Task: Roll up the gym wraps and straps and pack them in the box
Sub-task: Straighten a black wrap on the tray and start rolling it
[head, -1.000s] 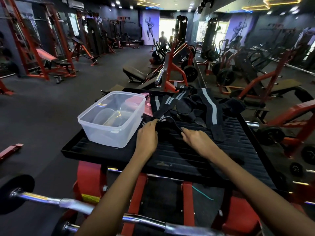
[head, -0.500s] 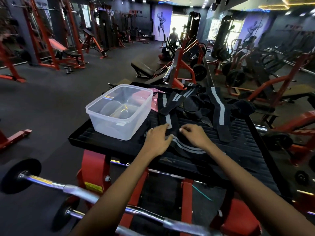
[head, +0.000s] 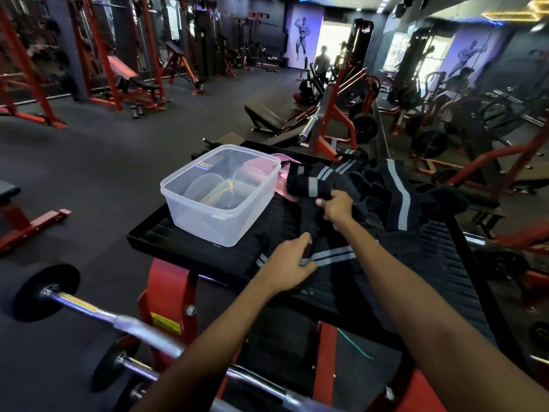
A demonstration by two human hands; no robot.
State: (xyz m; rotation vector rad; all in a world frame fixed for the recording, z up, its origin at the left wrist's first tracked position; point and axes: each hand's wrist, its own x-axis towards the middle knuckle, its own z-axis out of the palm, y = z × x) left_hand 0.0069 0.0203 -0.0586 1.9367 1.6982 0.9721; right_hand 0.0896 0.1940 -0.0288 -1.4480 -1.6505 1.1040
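Head view, black ribbed platform (head: 416, 263), gym floor (head: 104, 162)

Gym interior is reading dim overall — dark floor (head: 89, 162) and walls are soaking up light. Daylight is blowing out through the far doorway (head: 335, 40), leaving a person (head: 322, 62) there as a silhouette. Ceiling strip lights (head: 517, 10) are glowing yellow and blue at the top right. A small glare is sitting inside the clear box (head: 221, 191). Chrome barbell (head: 118, 319) at lower left is catching highlights and smearing with motion blur. Black wraps (head: 371, 185) are losing detail — only the grey stripes are showing clearly. Wide-angle lens is bending the red racks (head: 98, 55) at the frame edges. Forearms near the bottom are looking soft.
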